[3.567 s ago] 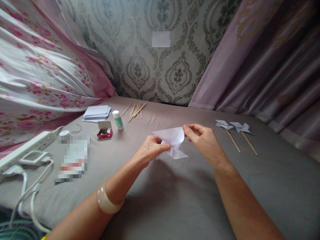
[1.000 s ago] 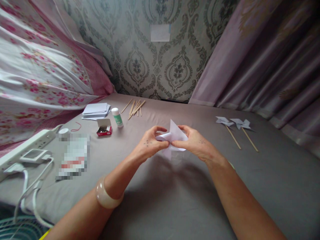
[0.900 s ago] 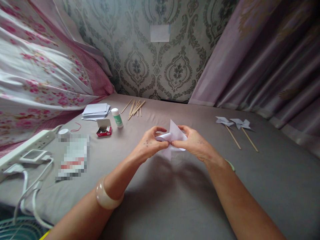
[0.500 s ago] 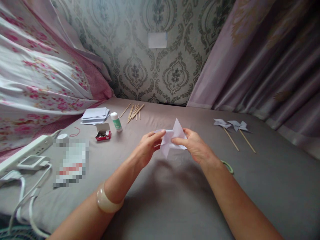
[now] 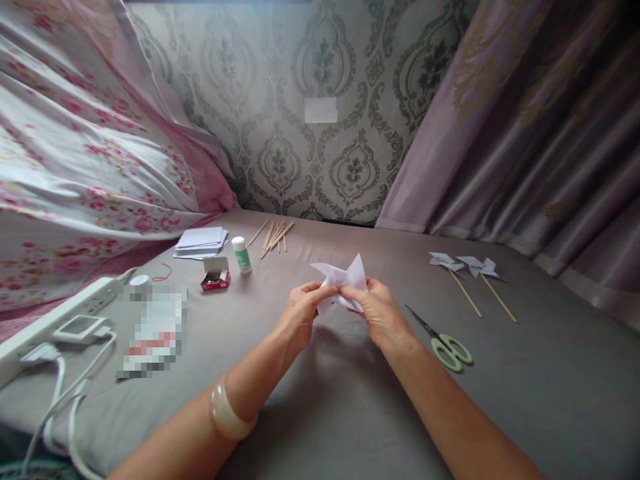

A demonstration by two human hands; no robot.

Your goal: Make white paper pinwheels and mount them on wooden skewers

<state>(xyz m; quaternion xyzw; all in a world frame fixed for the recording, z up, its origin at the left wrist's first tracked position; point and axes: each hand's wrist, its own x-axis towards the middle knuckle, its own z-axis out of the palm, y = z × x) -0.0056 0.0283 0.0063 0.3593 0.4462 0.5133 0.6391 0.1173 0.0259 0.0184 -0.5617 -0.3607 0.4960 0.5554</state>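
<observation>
Above the grey cloth surface, a white paper pinwheel with pointed blades is held between both hands. My left hand grips its left side, thumb pressed near the centre. My right hand pinches it from the right, its thumb close to the left one. The fingers behind the paper are partly hidden. Just right of my right hand lie scissors with light green handles. Farther right, two finished-looking paper pinwheels on wooden sticks, a left one and a right one, lie side by side.
At the back left are a stack of white paper, a glue stick, an open red box of small metal pieces and several wooden sticks. A power strip with cables and a blurred packet lie at left.
My left thumb has moved inward to the pinwheel's centre, beside the right thumb. The camera view has shifted, and the scissors now show fully beside my right arm.
</observation>
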